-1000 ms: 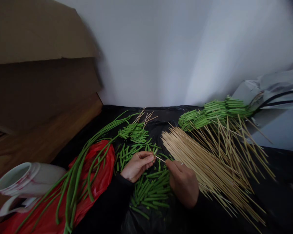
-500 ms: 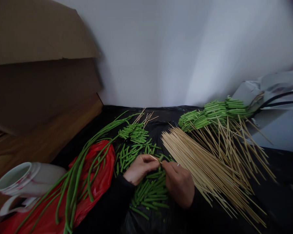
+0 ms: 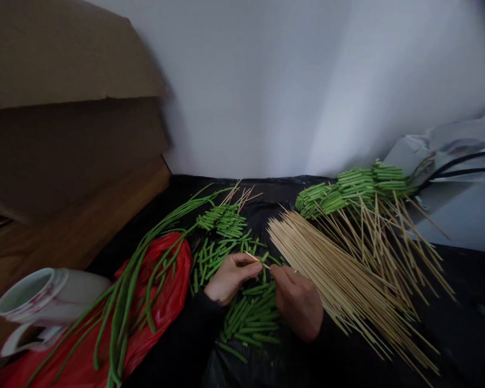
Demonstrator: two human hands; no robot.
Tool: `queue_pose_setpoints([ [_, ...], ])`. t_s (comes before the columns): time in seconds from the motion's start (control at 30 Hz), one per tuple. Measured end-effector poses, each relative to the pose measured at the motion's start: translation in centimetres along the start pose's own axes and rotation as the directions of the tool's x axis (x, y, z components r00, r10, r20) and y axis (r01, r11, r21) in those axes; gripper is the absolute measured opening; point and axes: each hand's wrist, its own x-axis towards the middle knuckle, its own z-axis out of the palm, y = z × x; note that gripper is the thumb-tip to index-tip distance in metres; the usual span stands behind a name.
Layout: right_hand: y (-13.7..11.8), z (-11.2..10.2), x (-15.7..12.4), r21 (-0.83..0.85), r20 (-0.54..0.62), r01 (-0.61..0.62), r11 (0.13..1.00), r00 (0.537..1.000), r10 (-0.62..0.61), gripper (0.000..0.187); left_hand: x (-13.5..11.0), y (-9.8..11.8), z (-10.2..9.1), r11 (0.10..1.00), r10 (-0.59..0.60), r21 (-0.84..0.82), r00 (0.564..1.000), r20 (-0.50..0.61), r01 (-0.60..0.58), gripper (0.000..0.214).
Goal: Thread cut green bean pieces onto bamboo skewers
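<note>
Over a pile of cut green bean pieces [image 3: 253, 318], my left hand [image 3: 232, 277] and my right hand [image 3: 299, 302] face each other, fingertips close together. A thin bamboo skewer [image 3: 265, 265] runs between them. The left thumb and forefinger pinch it near its pale end, while the right hand's fingers close round it farther along. Whether a bean piece is also between the left fingers I cannot make out. Just beyond the hands lie skewered rows of bean pieces [image 3: 222, 221]. To the right of the right hand is a large bundle of bare bamboo skewers [image 3: 327, 258].
Long uncut beans [image 3: 125, 291] drape over a red plastic bag [image 3: 173, 269] at left. Beside it a white jug [image 3: 73, 291] lies on its side. Finished bean skewers [image 3: 355, 186] are stacked back right, near a grey box [image 3: 461, 210]. A cardboard box [image 3: 64, 59] stands left of the white wall [image 3: 242, 91].
The skewer's pale end now sticks out farther past the left fingertips, and the two hands are slightly farther apart. Everything else lies as before.
</note>
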Motion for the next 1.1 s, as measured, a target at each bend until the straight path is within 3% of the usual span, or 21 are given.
queue_pose_setpoints([
  [0.2,0.0,0.3,0.0,0.047,-0.003,-0.001,0.999,1.000,0.001,0.025,0.1,-0.5,0.3,0.997,0.020,0.072,0.999,0.047,-0.023,0.026],
  [0.3,0.5,0.3,0.1,0.072,-0.014,-0.025,0.997,1.000,0.026,0.024,0.5,0.4,-0.7,0.970,0.120,0.208,0.992,0.041,-0.126,0.024],
  [0.37,1.1,0.2,0.2,0.063,-0.038,-0.052,0.997,0.998,0.055,0.025,0.9,1.0,-1.8,0.919,0.251,0.327,0.966,-0.061,-0.218,0.025],
  [0.43,1.6,0.1,0.3,0.059,-0.050,-0.070,0.996,0.996,0.073,0.025,1.4,1.4,-2.9,0.819,0.403,0.501,0.903,-0.152,-0.281,0.022],
  [0.53,1.8,0.0,0.2,0.045,-0.039,-0.070,0.997,0.997,0.072,0.024,1.7,1.1,-3.6,0.570,0.534,0.771,0.841,-0.085,-0.284,0.017],
  [0.67,1.6,0.1,-0.1,0.005,-0.040,-0.035,0.999,0.999,0.035,0.026,1.5,0.5,-3.1,0.244,0.560,0.950,0.828,0.026,-0.195,0.017],
  [0.77,1.5,0.2,-0.1,-0.002,-0.042,-0.032,1.000,0.999,0.031,0.026,1.4,0.3,-2.7,0.132,0.555,0.985,0.831,0.017,-0.109,0.016],
  [0.87,1.6,0.3,-0.2,0.014,-0.044,-0.031,0.999,0.999,0.032,0.026,1.3,0.5,-2.8,0.159,0.529,0.985,0.849,-0.026,-0.069,0.008],
  [1.0,1.7,0.4,-0.2,0.028,-0.042,-0.030,0.999,0.999,0.032,0.026,1.4,0.9,-3.4,0.257,0.496,0.964,0.865,-0.074,-0.065,0.029],
  [1.1,1.6,0.3,-0.2,0.028,-0.040,-0.032,0.999,0.999,0.033,0.025,1.3,1.1,-3.8,0.276,0.516,0.956,0.855,-0.056,-0.104,0.027],
])
